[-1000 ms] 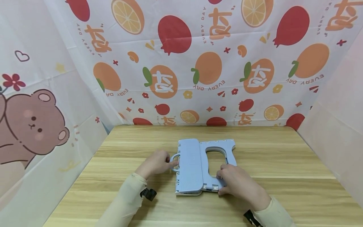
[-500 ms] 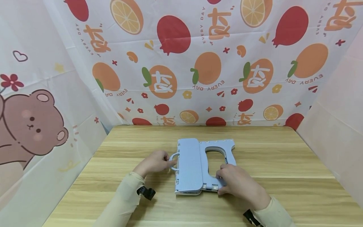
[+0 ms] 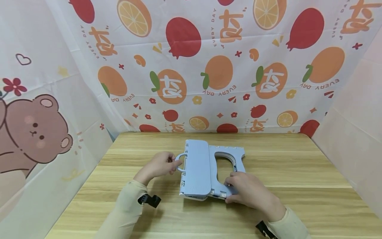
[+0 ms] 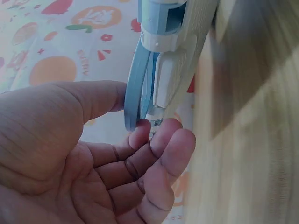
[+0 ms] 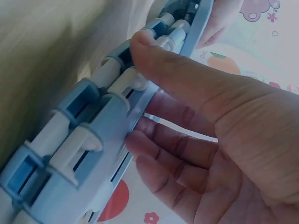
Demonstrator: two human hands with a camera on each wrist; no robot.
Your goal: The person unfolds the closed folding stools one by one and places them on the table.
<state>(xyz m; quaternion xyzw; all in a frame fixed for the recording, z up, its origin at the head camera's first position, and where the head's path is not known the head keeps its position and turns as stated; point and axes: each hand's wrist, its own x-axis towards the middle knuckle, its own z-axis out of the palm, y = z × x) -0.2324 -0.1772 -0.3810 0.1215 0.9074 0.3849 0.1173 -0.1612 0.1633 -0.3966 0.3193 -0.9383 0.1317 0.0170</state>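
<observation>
A pale blue folding step stool (image 3: 195, 169) lies folded flat over the table, its ridged top panel on the left and its cut-out leg frame on the right. My left hand (image 3: 158, 166) pinches the looped carry handle (image 3: 178, 157) at its left edge. In the left wrist view, the thumb lies on one side of the blue handle (image 4: 133, 93) and the fingertips curl at the other. My right hand (image 3: 252, 191) grips the near lower corner of the leg frame. The right wrist view has its thumb on the blue-and-white hinge edge (image 5: 77, 149), fingers curled behind.
A wood-grain table (image 3: 298, 166) extends around the stool. Behind it hangs a white curtain (image 3: 206, 43) printed with fruit, and a bear-print curtain (image 3: 35, 129) is on the left. Black straps (image 3: 149, 200) sit on both wrists.
My left hand has moved up and slightly left with the handle, and the stool's left side has risen from the table. My right hand keeps its grip, shifting slightly left.
</observation>
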